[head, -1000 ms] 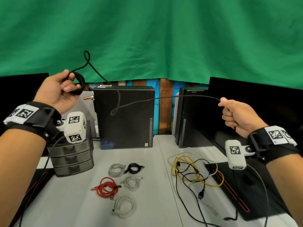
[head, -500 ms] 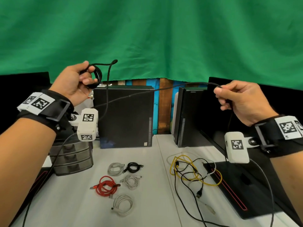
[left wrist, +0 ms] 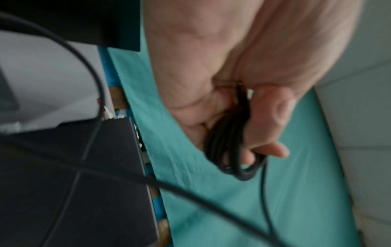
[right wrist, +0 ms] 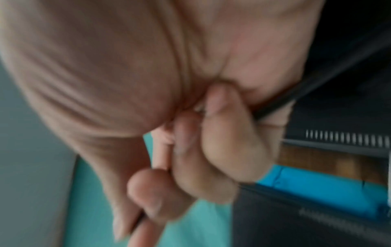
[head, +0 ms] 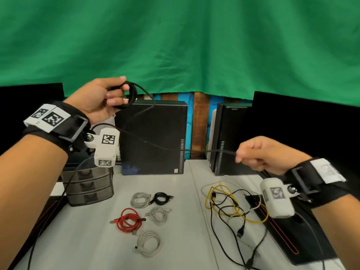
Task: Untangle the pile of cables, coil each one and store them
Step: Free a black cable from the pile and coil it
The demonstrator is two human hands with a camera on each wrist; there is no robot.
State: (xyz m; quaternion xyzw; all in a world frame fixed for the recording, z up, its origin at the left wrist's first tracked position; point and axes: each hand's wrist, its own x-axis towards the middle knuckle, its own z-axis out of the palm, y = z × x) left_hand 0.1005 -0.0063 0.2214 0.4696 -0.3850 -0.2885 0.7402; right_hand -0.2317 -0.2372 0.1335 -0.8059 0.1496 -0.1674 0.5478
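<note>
My left hand (head: 109, 98) is raised in front of the green cloth and grips a small coil of black cable (head: 132, 96) between thumb and fingers; the left wrist view shows the coil (left wrist: 230, 147) looped around my fingers. The free length of the black cable (head: 165, 147) runs down and right to my right hand (head: 253, 154), which pinches it in a closed fist. A tangled pile of yellow, black and white cables (head: 228, 205) lies on the table under my right hand. Several coiled cables lie mid-table: red (head: 128, 221), black (head: 161, 197) and white (head: 150, 244).
A grey drawer unit (head: 87, 188) stands at the left under my left wrist. Two black computer cases (head: 153, 137) (head: 229, 139) stand upright at the back of the white table (head: 87, 240). A black device with a red line (head: 288, 236) lies at the right edge.
My right hand dropped from shoulder height to low over the table, pulling the cable's free length down. My left hand moved right with the coil.
</note>
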